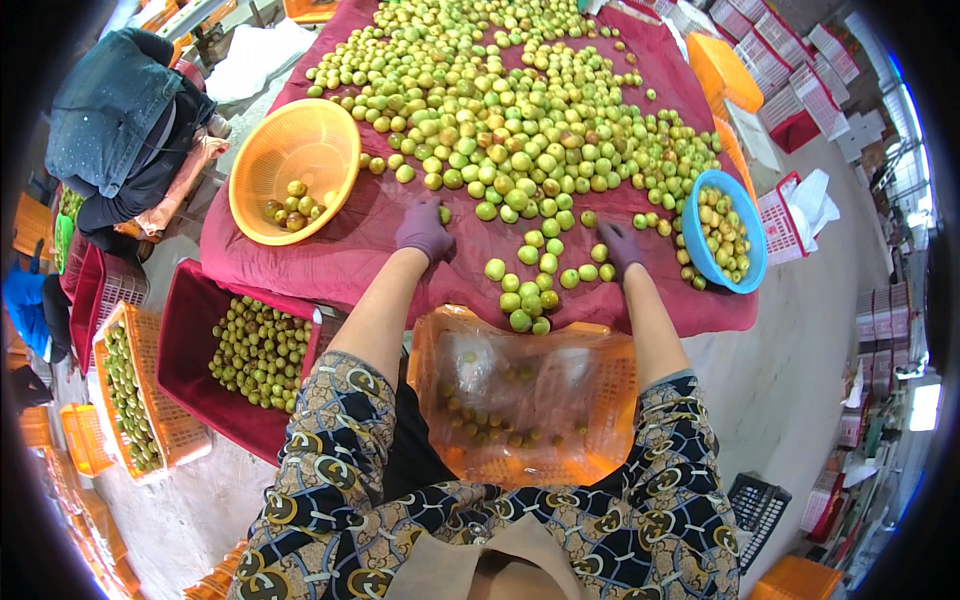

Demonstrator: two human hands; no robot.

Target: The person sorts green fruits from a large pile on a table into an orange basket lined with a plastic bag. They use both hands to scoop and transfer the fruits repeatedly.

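Many green and brownish round fruits, apparently jujubes (495, 127), are heaped on a table covered with dark red cloth (360, 262). My left hand (426, 229), in a purple glove, rests low over the cloth. One green fruit (445, 215) shows at its fingertips; whether they grip it is hidden. My right hand (621, 244), gloved alike, lies palm down with fingers apart, beside a few loose fruits (600, 253). Between my arms, a string of fruits runs down to the table's front edge. Below that edge stands an orange crate (622, 375) lined with clear plastic, with some fruits inside.
An orange basket (300, 135) with several fruits sits left on the table, a blue basket (690, 240) of fruits right. A red-lined crate (187, 375) and an orange crate (180, 420), both holding fruits, stand left on the floor. A person (112, 112) bends over at upper left.
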